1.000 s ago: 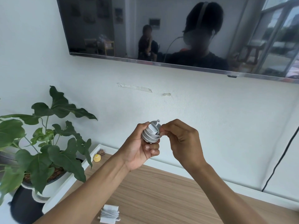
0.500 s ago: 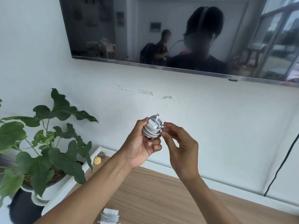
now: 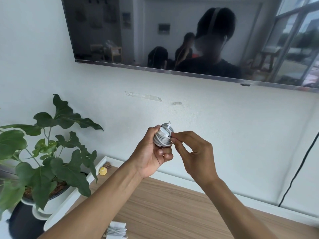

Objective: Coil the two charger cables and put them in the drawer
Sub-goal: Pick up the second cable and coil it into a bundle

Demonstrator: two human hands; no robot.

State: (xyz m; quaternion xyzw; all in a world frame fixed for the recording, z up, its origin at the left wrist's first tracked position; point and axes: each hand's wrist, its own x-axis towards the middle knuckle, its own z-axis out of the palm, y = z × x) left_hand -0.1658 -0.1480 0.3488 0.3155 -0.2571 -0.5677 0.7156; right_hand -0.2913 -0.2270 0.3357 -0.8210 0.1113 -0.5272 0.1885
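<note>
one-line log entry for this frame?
left hand: holds coiled charger cable | right hand: pinching cable end at coil | second coiled charger: on wooden top | drawer: not visible

A white charger with its cable wound around it [image 3: 163, 136] sits as a tight, rounded bundle, held up in the air in front of the wall, its plug tip pointing upward. The second charger cable bundle [image 3: 116, 231], also white and already wrapped around its block, lies on the wooden tabletop at the bottom edge of the view, partly cut off.
</note>
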